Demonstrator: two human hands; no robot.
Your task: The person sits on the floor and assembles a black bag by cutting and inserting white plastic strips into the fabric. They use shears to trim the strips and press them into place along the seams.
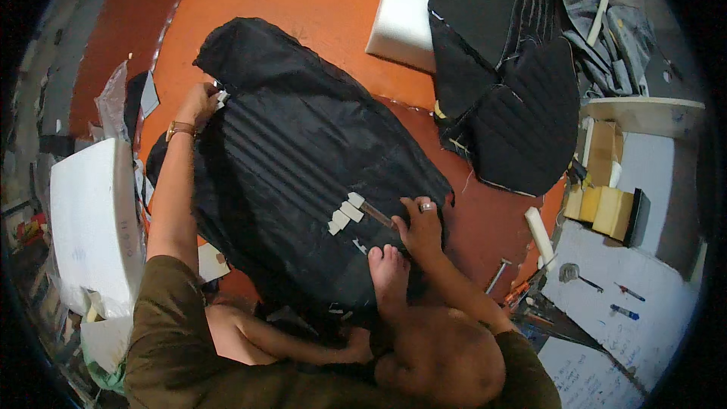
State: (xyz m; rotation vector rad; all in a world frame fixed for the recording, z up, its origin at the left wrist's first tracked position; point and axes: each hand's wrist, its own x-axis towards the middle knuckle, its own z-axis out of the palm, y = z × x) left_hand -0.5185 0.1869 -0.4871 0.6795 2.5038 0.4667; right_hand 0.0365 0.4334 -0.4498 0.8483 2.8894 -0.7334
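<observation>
A large black quilted fabric piece (303, 129), with stitched ridges along it, is spread in front of me. At its far left edge my left hand (198, 104) is closed, and small white pieces (222, 97) show at the fingertips; what exactly it grips is partly hidden. My right hand (421, 229), a ring on one finger, rests on the fabric's near right part with thumb and fingers apart. Its thumb touches the end of a thin brownish strip (377, 215). Several small white blocks (346, 213) lie at the strip's other end. My bare foot (388, 269) presses on the fabric beside them.
Stacked black quilted pieces (522, 113) and a white foam slab (401, 11) lie at the far right on the orange surface (318, 0). White foam (95, 220) stands at left. Tools (522, 288), yellow blocks (606, 208) and a pen (625, 310) are at right.
</observation>
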